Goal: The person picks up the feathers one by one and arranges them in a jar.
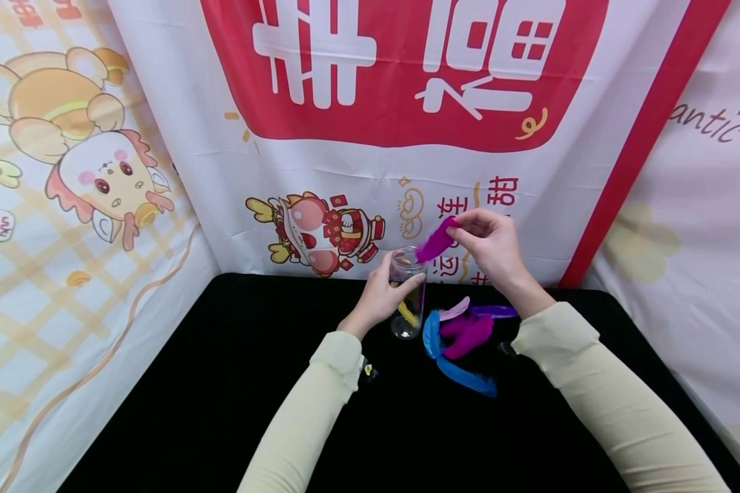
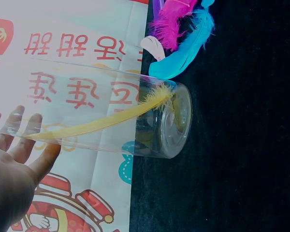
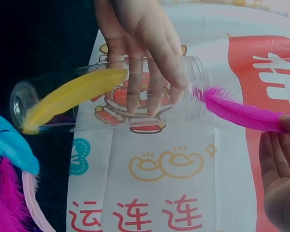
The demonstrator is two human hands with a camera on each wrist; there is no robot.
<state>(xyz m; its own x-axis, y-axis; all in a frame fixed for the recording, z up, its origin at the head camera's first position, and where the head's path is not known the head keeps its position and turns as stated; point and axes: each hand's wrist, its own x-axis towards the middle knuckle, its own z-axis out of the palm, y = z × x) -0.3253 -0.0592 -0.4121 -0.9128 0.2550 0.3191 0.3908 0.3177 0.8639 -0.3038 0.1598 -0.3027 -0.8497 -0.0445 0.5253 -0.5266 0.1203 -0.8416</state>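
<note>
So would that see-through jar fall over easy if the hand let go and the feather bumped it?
Probably fairly easily. The clear jar stands tall and narrow on the black table, so it looks tippy, and the left hand grips it. It holds only a yellow feather, so it is likely light. Still, the magenta feather in the right hand looks soft and would likely bend first.

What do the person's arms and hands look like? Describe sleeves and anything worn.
Both arms wear long, pale cream sleeves ending in gathered cuffs at the wrists. The left hand and right hand are bare: no gloves, rings or watch show. A small dark device sits by the left cuff.
</note>
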